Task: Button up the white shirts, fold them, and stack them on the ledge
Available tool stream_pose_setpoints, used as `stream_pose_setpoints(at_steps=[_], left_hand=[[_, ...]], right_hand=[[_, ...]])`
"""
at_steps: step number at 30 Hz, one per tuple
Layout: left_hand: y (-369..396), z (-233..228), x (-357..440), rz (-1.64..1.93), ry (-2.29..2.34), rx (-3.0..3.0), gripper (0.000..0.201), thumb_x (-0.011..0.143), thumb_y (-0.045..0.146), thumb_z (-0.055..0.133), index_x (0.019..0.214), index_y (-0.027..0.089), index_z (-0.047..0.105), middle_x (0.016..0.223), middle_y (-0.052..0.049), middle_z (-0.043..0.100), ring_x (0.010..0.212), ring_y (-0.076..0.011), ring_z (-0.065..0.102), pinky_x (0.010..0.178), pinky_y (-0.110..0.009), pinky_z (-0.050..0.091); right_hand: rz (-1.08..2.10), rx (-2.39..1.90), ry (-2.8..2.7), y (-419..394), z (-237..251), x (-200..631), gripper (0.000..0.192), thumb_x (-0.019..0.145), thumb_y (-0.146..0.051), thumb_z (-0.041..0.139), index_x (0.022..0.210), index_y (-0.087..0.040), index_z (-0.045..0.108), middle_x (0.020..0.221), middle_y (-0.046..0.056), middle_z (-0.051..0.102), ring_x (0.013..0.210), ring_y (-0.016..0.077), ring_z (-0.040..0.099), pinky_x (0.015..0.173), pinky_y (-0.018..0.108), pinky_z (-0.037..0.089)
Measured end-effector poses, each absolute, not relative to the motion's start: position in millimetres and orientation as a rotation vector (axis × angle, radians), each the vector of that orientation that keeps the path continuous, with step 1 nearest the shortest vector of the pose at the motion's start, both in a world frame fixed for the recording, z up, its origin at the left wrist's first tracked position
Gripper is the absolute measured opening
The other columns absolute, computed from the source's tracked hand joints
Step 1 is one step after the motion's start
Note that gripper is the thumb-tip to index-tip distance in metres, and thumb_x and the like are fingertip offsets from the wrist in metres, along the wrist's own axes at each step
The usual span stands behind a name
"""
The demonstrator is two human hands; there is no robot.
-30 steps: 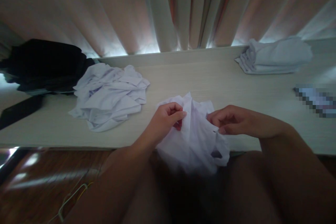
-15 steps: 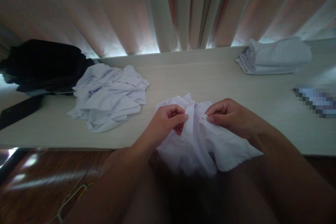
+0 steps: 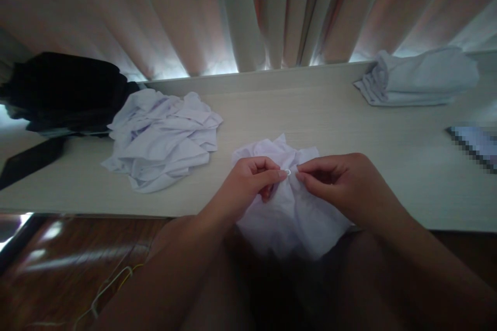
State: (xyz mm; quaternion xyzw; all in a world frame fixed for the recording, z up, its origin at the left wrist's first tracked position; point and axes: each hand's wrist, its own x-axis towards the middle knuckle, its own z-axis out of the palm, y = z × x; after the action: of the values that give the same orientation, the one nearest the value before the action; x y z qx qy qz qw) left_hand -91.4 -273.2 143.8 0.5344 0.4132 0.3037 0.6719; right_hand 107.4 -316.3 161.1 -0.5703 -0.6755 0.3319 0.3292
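Note:
A crumpled white shirt [image 3: 285, 212] lies over the front edge of the table and hangs down toward my lap. My left hand [image 3: 250, 178] pinches its cloth between thumb and forefinger. At that thumb's tip shows a small pale round thing, like a button [image 3: 288, 171]. Facing it from the right, my right hand [image 3: 344, 178] has thumb and forefinger closed on the shirt's cloth, a short gap away from the left fingertips. The folds hide the rest of the shirt.
Loose white garments [image 3: 166, 137] are heaped on the table [image 3: 279, 108] at left, beside a black clothing pile [image 3: 70, 93]. Folded white cloth [image 3: 423, 77] sits at back right, near a blurred-out flat object [image 3: 476, 145]. Curtains [image 3: 194, 15] hang behind. Cables [image 3: 112, 284] lie on the floor.
The strip of cloth between my hands has been turned, and the small button-like piece now shows. My right fingertips have come closer to the left; the shirt's right corner has dropped inward.

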Motion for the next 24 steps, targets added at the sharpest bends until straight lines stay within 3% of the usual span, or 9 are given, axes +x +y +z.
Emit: stream_pose_setpoints(at_steps=[14,24], left_hand=[[-271.3,141.6,-92.4,0.681,0.955,1.201,0.021,0.074,0.025,0.072,0.062,0.017,0.057,0.048,0.005,0.052,0.045,-0.0076,0.046,0.046,-0.020,0.034],[-268.9,131.1,-90.9,0.651,0.926,1.118,0.018,0.070,0.028,0.074,0.066,0.016,0.061,0.051,0.005,0.052,0.046,-0.0069,0.045,0.046,-0.020,0.033]], right_hand=[[0.583,-1.511,-1.931,-321.3,164.9,101.4,0.021,0.083,-0.027,0.063,0.093,-0.024,0.081,0.081,0.002,0.079,0.062,0.0175,0.069,0.062,0.029,0.051],[0.947,-1.451,-1.812,-310.9,157.7,104.6,0.021,0.089,-0.033,0.063,0.099,-0.027,0.081,0.098,0.002,0.079,0.086,0.0225,0.073,0.077,0.032,0.055]])
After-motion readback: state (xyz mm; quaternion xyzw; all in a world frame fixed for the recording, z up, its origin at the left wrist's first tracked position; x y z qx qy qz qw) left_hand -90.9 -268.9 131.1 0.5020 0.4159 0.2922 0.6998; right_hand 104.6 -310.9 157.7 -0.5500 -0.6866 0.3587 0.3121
